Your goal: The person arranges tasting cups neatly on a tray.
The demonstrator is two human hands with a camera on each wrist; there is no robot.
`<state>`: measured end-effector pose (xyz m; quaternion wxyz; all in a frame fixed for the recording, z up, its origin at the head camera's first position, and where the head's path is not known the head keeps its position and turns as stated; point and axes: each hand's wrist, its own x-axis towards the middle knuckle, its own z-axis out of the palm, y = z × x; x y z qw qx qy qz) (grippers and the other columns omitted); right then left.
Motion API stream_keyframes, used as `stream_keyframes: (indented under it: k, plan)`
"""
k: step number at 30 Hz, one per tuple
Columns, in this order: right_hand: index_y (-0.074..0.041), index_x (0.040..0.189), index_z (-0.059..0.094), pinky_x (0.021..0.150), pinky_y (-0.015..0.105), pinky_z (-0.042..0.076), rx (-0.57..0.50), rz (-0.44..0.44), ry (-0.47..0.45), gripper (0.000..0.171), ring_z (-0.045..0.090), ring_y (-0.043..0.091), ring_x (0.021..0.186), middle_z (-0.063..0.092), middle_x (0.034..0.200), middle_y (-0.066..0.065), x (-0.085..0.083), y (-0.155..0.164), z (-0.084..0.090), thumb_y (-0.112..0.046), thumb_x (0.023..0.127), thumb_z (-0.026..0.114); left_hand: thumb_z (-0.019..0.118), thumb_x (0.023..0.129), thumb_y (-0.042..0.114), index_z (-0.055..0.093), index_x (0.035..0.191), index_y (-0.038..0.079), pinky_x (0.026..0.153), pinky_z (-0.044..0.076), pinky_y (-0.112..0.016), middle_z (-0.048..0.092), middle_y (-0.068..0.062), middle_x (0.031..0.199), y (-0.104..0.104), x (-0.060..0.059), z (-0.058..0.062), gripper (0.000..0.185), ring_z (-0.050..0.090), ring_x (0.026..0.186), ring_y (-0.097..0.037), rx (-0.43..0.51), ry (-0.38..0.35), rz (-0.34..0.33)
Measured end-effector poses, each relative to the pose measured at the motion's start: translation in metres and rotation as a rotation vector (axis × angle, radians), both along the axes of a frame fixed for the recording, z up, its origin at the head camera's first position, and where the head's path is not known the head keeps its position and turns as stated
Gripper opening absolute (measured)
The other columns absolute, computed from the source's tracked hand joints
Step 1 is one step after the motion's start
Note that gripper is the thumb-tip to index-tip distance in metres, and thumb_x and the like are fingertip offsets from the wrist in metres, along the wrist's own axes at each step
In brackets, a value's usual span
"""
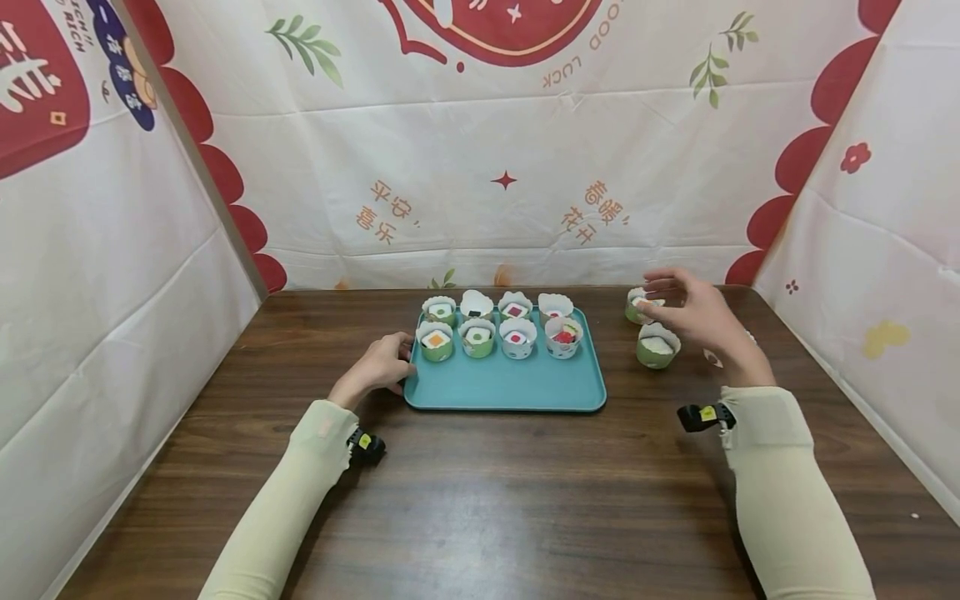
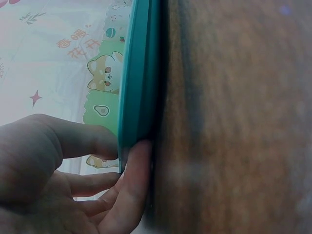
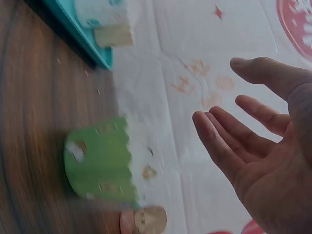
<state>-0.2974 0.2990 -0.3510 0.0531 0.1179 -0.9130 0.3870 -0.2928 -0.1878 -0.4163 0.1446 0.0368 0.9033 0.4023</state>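
Note:
A teal tray [image 1: 502, 383] lies mid-table and carries two rows of paper cups [image 1: 477, 337] with toy sushi pieces in them. My left hand [image 1: 393, 360] is at the tray's left edge. In the left wrist view the thumb and a finger [image 2: 134, 180] pinch the tray rim [image 2: 139, 73]. My right hand [image 1: 658, 293] hovers with straight, spread fingers over two green cups right of the tray, a far one [image 1: 636, 307] and a near one [image 1: 657, 347]. The right wrist view shows the bare palm of the right hand [image 3: 219, 90] above a blurred green cup [image 3: 100, 163].
Printed cloth walls enclose the dark wooden table [image 1: 480, 500] on the left, back and right. A small pale piece [image 1: 712, 358] lies on the table by my right wrist. The tray's corner [image 3: 83, 39] shows in the right wrist view.

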Motion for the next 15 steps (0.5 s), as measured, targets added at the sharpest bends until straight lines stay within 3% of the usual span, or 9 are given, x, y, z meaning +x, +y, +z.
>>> stream_keyframes:
  k: [4,7,11,15]
  plan:
    - [-0.01,0.148,0.048,0.074,0.008,0.052,-0.055,-0.032,0.017,0.06,0.062,0.007,0.114,0.061,0.139,0.02,0.001,0.022,0.0,-0.032,0.097,0.072,0.062,0.093,0.001,0.041,0.152,-0.003,0.064,0.065,-0.035,0.057,-0.025,0.129,-0.001,0.0,-0.001,0.064,0.065,0.101,-0.03,-0.002,0.003,-0.001]
    - [-0.01,0.145,0.051,0.074,0.01,0.055,-0.111,-0.031,0.055,0.055,0.058,-0.011,0.102,0.067,0.124,-0.003,0.001,0.039,-0.004,-0.023,0.096,0.074,0.062,0.093,0.001,0.041,0.152,-0.003,0.064,0.065,-0.035,0.057,-0.025,0.129,-0.001,0.0,-0.001,0.063,0.065,0.102,-0.03,-0.003,0.004,-0.001]
    - [-0.017,0.135,0.059,0.075,0.006,0.052,-0.194,-0.051,0.091,0.043,0.061,-0.014,0.097,0.062,0.106,-0.031,0.001,0.061,-0.012,-0.012,0.095,0.074,0.062,0.093,0.001,0.041,0.152,-0.003,0.064,0.065,-0.035,0.057,-0.025,0.129,0.0,0.001,0.0,0.063,0.065,0.102,-0.03,0.0,0.004,0.001]
    - [-0.021,0.125,0.064,0.073,0.006,0.051,-0.269,-0.105,0.095,0.035,0.064,-0.012,0.094,0.065,0.102,-0.034,0.003,0.076,-0.017,-0.007,0.094,0.074,0.062,0.092,0.001,0.041,0.152,-0.003,0.064,0.065,-0.035,0.057,-0.025,0.129,0.001,0.001,0.0,0.063,0.065,0.102,-0.03,-0.001,0.003,0.001]
